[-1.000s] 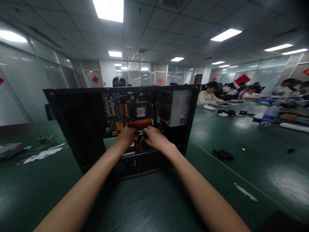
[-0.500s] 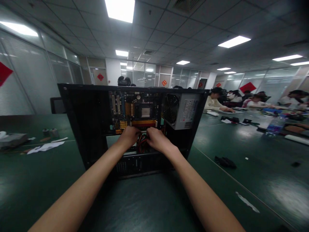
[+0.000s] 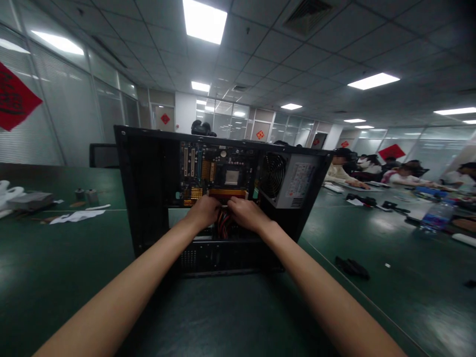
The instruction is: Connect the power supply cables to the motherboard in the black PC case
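An open black computer case (image 3: 230,260) stands on the table in front of me. My left hand (image 3: 204,212) and my right hand (image 3: 247,213) reach inside, just below the memory slots (image 3: 230,193) of the motherboard (image 3: 219,163). Both hands have curled fingers closed at the top of a bundle of red, black and orange power cables (image 3: 223,228), which hangs between them. Their fingertips and the upper end of the bundle are partly hidden. To the right of the board is the power supply (image 3: 295,179), with its black fan (image 3: 273,174) facing it.
Paper (image 3: 78,216), two small metal cylinders (image 3: 85,195) and a grey box (image 3: 31,201) lie on the green table (image 3: 55,277) at left. On the right are a black cloth-like item (image 3: 352,267), a water bottle (image 3: 437,215) and people seated farther back.
The view has turned a little to the left, so the case appears farther right. Both hands stay at the cables, slightly closer together, and more of the cable bundle shows below them.
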